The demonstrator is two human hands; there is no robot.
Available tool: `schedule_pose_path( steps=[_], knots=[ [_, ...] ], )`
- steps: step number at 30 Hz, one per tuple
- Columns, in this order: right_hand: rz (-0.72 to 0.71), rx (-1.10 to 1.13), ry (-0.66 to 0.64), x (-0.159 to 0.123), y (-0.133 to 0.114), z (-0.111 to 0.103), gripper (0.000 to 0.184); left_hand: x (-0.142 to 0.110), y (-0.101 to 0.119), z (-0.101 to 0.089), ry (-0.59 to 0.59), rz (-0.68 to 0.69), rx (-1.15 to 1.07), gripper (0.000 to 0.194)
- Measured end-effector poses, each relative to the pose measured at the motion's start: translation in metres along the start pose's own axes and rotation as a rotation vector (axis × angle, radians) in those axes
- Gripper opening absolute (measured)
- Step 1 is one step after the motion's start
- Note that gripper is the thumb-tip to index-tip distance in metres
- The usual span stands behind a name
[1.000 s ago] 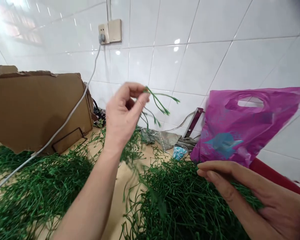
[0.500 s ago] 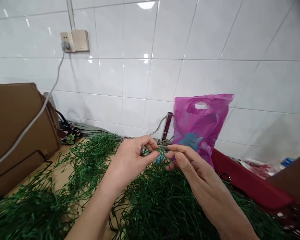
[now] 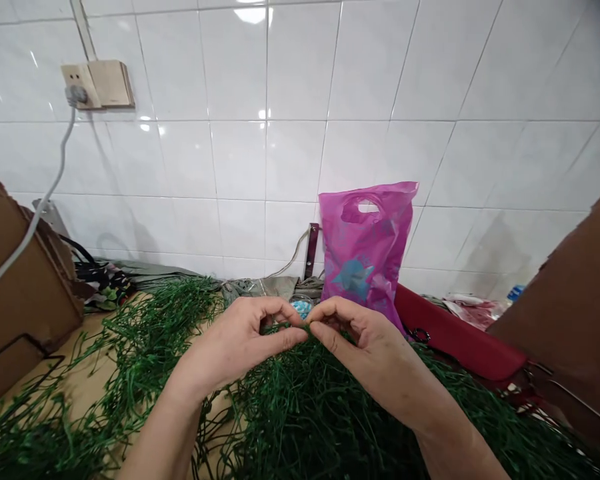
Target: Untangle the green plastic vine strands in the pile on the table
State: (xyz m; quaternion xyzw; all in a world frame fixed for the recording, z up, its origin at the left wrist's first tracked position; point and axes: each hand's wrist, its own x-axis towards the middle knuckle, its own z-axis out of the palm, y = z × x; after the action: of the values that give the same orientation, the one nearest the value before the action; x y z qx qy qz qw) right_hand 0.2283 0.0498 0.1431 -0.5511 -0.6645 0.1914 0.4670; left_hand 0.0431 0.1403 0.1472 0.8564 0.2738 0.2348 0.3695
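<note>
**Thin green strand in a two-handed pinch**

Item one: you are holding the thin green strand just above the heap, its ends hidden by your fingers. Your left hand is gripping it between thumb and forefinger, and your right hand is gripping it the same way, with the two sets of fingertips nearly touching.

Item two: a heap of artificial green strands is lying directly under your hands, and a second heap of green strands is spreading to its left across a pale wooden tabletop.

Beyond the hands: a small blue-and-white object is sitting just behind your fingers, beside a crumpled grey cloth. A magenta plastic bag with a blue print is standing against the white tiled wall, with a red flat case lying to its right.

At the edges: a cardboard box is standing on the left, a white cable is rising from it to a wall socket, and a brown cardboard sheet is leaning in on the right.
</note>
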Motion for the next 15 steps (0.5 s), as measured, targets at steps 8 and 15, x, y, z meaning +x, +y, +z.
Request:
schedule_pose_path(
  steps=[8, 15],
  knots=[
    [-0.131, -0.234, 0.101, -0.002, 0.001, 0.006, 0.012, 0.003, 0.002, 0.004, -0.051, 0.026, -0.054, 0.012],
    [-0.080, -0.247, 0.552, 0.010, 0.030, -0.016, 0.008, -0.001, 0.011, 0.016, -0.114, -0.007, -0.307, 0.019]
  ],
)
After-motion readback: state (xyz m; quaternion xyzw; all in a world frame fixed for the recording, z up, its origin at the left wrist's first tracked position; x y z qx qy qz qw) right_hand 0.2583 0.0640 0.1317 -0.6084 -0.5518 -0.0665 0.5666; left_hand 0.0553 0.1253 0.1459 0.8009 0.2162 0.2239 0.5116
